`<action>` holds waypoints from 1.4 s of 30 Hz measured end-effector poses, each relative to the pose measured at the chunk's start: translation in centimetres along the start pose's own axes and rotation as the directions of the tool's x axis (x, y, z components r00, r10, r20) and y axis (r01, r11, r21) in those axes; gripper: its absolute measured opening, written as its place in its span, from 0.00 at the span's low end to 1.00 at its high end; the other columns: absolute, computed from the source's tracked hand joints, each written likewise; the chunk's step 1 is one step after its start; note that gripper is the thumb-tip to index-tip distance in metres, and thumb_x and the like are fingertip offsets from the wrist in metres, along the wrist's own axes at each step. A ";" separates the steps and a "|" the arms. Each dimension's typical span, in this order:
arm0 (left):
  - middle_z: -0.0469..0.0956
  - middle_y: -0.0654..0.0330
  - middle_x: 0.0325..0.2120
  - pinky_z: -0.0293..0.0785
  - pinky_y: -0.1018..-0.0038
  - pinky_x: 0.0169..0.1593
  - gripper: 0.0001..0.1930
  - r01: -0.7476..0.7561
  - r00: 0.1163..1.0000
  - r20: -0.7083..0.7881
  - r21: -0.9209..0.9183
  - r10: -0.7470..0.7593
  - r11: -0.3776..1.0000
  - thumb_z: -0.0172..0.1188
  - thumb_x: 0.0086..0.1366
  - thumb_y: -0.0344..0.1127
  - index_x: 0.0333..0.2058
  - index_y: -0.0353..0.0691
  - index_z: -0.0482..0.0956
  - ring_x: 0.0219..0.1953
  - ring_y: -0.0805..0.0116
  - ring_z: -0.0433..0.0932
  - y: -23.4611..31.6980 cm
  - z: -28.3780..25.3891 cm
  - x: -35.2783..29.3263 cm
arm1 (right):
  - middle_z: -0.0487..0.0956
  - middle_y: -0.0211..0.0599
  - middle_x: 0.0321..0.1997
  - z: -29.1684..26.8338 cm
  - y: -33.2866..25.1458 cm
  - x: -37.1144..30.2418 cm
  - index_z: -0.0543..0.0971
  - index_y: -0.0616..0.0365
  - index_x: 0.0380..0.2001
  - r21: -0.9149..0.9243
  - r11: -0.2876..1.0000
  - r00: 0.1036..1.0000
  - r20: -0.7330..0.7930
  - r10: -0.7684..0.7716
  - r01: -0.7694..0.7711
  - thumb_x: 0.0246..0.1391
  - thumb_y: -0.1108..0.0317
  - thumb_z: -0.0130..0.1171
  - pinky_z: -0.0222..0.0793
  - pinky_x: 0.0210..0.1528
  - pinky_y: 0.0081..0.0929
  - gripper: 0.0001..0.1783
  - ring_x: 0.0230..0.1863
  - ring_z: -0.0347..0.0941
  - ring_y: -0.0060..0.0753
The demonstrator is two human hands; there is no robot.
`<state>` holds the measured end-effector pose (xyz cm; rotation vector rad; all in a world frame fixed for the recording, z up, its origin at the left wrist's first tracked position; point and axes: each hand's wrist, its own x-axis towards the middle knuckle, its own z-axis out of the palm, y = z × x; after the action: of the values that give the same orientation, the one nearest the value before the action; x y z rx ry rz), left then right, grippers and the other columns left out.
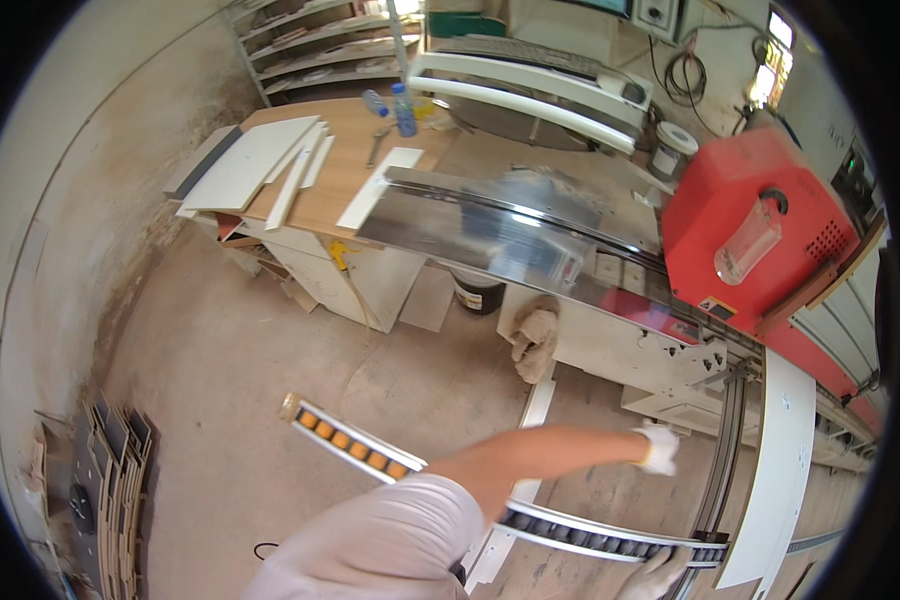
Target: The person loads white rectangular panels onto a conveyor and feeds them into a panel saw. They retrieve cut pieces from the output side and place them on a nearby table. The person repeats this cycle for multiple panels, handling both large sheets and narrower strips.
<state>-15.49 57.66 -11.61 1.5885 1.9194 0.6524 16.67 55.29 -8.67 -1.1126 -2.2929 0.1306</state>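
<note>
The long white panel (782, 460) is lying to the right of the gloved left hand (658, 448) and right hand (654, 576), its long axis running forward, crosswise to the black-roller conveyor rail (582, 535). The right hand is reaching nearer, at the rail; whether either is gripping, I cannot tell.

Two hands (659, 448) (654, 577), two bottles (403, 112) (374, 102), perhaps six orange rollers (340, 440).
</note>
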 end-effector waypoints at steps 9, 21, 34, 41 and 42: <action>0.87 0.34 0.42 0.80 0.45 0.55 0.41 0.444 0.873 -0.199 -0.056 -0.446 0.894 0.55 0.75 0.72 0.37 0.28 0.88 0.47 0.34 0.86 -10.8 -14.3 -45.5 | 0.69 0.59 0.81 0.0 -15.6 -13.7 0.75 0.71 0.70 0.227 0.974 0.988 0.154 -0.023 -0.013 0.76 0.64 0.60 0.63 0.83 0.51 0.28 0.81 0.65 0.62; 0.91 0.51 0.37 0.83 0.60 0.36 0.30 -0.067 0.015 -0.282 -0.958 -0.959 0.280 0.68 0.77 0.59 0.48 0.29 0.87 0.33 0.57 0.91 -31.8 -17.8 -83.8 | 0.84 0.55 0.63 -3.0 -34.1 -19.7 0.85 0.67 0.57 0.200 0.957 0.975 -0.120 -0.189 0.210 0.77 0.61 0.65 0.80 0.68 0.52 0.18 0.63 0.82 0.59; 0.88 0.49 0.49 0.79 0.64 0.38 0.32 -0.533 -0.234 -0.269 -0.768 -0.934 0.355 0.78 0.70 0.55 0.54 0.27 0.85 0.39 0.61 0.87 -73.4 -44.0 -97.8 | 0.77 0.56 0.72 10.4 -88.2 -18.4 0.81 0.65 0.61 0.481 0.722 0.787 0.097 -0.609 0.498 0.64 0.72 0.68 0.68 0.77 0.56 0.23 0.75 0.73 0.64; 0.81 0.62 0.29 0.71 0.62 0.37 0.23 -0.462 -0.275 -0.237 -0.817 -0.932 0.344 0.78 0.71 0.47 0.31 0.29 0.85 0.30 0.69 0.72 -76.7 -45.9 -98.0 | 0.86 0.54 0.57 24.4 -109.6 -19.6 0.84 0.62 0.55 0.682 0.689 0.558 0.481 -0.676 0.245 0.62 0.64 0.70 0.78 0.64 0.53 0.20 0.56 0.83 0.62; 0.81 0.61 0.29 0.72 0.63 0.37 0.23 -0.423 -0.283 -0.255 -0.832 -0.924 0.359 0.78 0.71 0.47 0.33 0.29 0.85 0.31 0.70 0.73 -76.6 -45.5 -98.1 | 0.87 0.56 0.55 27.1 -112.2 -20.0 0.84 0.63 0.55 0.621 0.769 0.526 0.608 -0.595 0.153 0.66 0.57 0.69 0.78 0.63 0.52 0.22 0.53 0.84 0.62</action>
<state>-87.33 -53.40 -19.70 -1.0319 1.8322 2.5019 -65.60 -27.92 -3.60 -0.1910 -2.9259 1.1908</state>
